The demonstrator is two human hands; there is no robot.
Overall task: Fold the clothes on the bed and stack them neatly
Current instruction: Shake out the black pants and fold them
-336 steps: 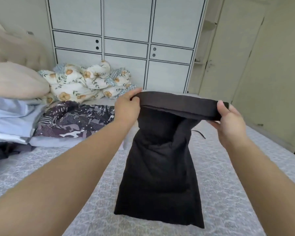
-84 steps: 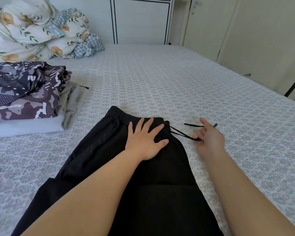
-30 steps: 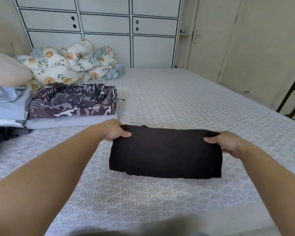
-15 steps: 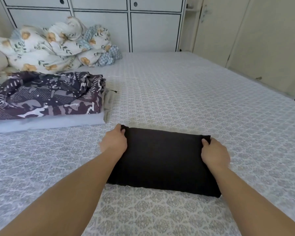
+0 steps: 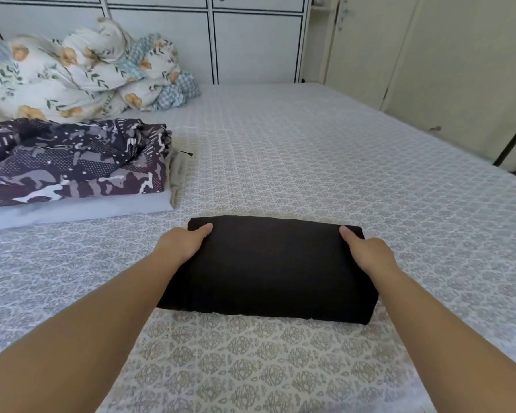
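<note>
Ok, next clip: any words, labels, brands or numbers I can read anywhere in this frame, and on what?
None: no readable text in this frame.
Black folded garment: plain, no tag or logo showing.
Patterned garment on the stack: abstract print only, no letters.
Floral quilt, bedsheet, wardrobe: no writing.

Black folded garment (image 5: 268, 263); bedsheet (image 5: 325, 162) pale grey with beige lattice; purple-and-grey camouflage-print fabric (image 5: 72, 162) on pale blue, possibly lilac, folded cloth (image 5: 81, 211); white duvet (image 5: 72, 70) with orange flowers.
</note>
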